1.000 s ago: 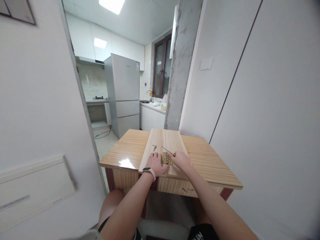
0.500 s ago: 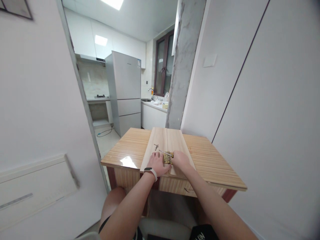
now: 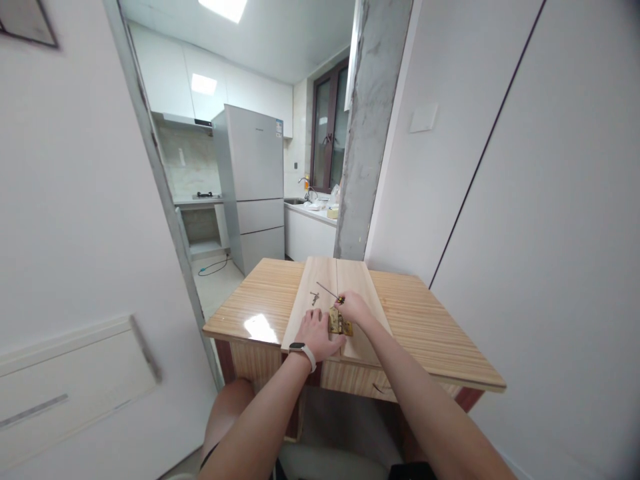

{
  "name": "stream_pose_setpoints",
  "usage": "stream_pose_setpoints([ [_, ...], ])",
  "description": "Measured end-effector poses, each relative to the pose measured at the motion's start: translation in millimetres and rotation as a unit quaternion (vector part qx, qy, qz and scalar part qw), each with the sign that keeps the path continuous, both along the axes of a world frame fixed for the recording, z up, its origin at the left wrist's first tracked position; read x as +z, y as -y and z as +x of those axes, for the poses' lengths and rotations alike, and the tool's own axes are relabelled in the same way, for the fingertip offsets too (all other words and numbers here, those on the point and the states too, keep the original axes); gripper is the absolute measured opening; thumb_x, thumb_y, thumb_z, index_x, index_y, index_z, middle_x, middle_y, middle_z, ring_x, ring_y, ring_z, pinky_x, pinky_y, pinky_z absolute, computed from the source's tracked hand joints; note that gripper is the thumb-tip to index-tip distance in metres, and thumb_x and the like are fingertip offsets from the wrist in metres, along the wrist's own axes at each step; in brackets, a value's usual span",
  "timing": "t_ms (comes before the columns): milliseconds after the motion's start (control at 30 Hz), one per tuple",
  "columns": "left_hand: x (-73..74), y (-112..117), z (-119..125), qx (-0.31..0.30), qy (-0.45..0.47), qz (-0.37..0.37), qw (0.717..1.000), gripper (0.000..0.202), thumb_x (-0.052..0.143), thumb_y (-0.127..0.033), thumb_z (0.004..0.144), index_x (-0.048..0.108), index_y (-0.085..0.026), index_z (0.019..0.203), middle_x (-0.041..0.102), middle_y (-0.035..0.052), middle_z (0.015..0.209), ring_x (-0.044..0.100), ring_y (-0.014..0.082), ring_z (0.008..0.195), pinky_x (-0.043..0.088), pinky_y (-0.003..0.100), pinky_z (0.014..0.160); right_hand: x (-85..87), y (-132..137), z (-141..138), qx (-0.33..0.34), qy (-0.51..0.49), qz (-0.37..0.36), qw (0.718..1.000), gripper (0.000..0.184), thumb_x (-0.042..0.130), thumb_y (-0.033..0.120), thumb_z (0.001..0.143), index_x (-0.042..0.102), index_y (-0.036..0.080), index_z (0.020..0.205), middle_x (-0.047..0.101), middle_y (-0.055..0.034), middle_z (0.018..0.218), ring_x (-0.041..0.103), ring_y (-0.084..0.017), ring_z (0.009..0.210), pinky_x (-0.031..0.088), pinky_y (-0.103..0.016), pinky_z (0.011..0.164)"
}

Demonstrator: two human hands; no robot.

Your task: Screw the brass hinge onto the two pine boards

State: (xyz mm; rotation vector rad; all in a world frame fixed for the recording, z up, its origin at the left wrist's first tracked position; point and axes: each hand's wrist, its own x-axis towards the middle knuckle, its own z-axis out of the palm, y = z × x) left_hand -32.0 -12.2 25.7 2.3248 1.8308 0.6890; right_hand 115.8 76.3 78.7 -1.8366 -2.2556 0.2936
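Two pale wooden boards (image 3: pixel 320 273) lie side by side on the table, with a narrow seam between them. A brass-coloured hinge (image 3: pixel 336 321) lies open across that seam. My left hand (image 3: pixel 316 335) rests flat on the left board, fingers apart, with its fingertips and thumb beside the hinge's left and near edges. Above the hinge's far right side, my right hand (image 3: pixel 354 308) is closed on a screwdriver (image 3: pixel 327 290). Its thin metal shaft points away to the left, clear of the hinge. Several small dark screws (image 3: pixel 315 297) lie in a loose pile on the left board.
The wood-grain table (image 3: pixel 430 320) extends to both sides of the boards and has a drawer (image 3: pixel 360 380) in front. Beyond it stand a grey fridge (image 3: pixel 260 160) and a kitchen counter with a sink (image 3: pixel 296 201). White walls flank both sides.
My right hand has lifted off the hinge's right leaf and moved slightly away from me with the screwdriver. More of the hinge shows. My left hand stays in place on the board.
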Motion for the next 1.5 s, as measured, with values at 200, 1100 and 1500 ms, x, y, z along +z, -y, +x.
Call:
stream_pose_setpoints([
  [200, 3.4, 0.3, 0.7, -0.001, -0.011, -0.009, 1.0, 0.064, 0.048, -0.074, 0.086, 0.057, -0.023, 0.124, 0.054, 0.015, 0.134, 0.041, 0.0369, 0.129, 0.03, 0.05, 0.112, -10.6, -24.4, -23.7, 0.0, 0.011, 0.012, 1.0, 0.028, 0.061, 0.042, 0.095, 0.077, 0.021, 0.108, 0.077, -0.0097, 0.11, 0.07, -0.018, 0.1, 0.044, -0.021, 0.072],
  [1100, 3.5, -2.8, 2.4, 0.002, 0.002, 0.02, 1.0, 0.063, 0.053, -0.072, 0.084, 0.058, -0.023, 0.124, 0.055, 0.0138, 0.128, 0.043, 0.0356, 0.125, 0.032, 0.049, 0.11, -22.0, -44.4, 8.2, 0.017, -0.258, 0.07, 0.964, 0.037, 0.053, 0.011, 0.082, 0.064, 0.019, 0.116, 0.064, -0.0086, 0.109, 0.063, -0.019, 0.098, 0.048, -0.029, 0.089],
  [1500, 3.5, -3.9, 3.5, 0.0, -0.001, 0.022, 1.0, 0.068, 0.053, -0.072, 0.084, 0.057, -0.023, 0.13, 0.055, 0.0139, 0.129, 0.043, 0.0357, 0.126, 0.032, 0.048, 0.111, 7.6, 14.1, 56.4, -0.002, -0.559, 0.193, 0.806, 0.046, 0.078, 0.047, 0.077, 0.06, 0.022, 0.111, 0.071, -0.0061, 0.095, 0.066, -0.021, 0.082, 0.054, -0.037, 0.077],
])
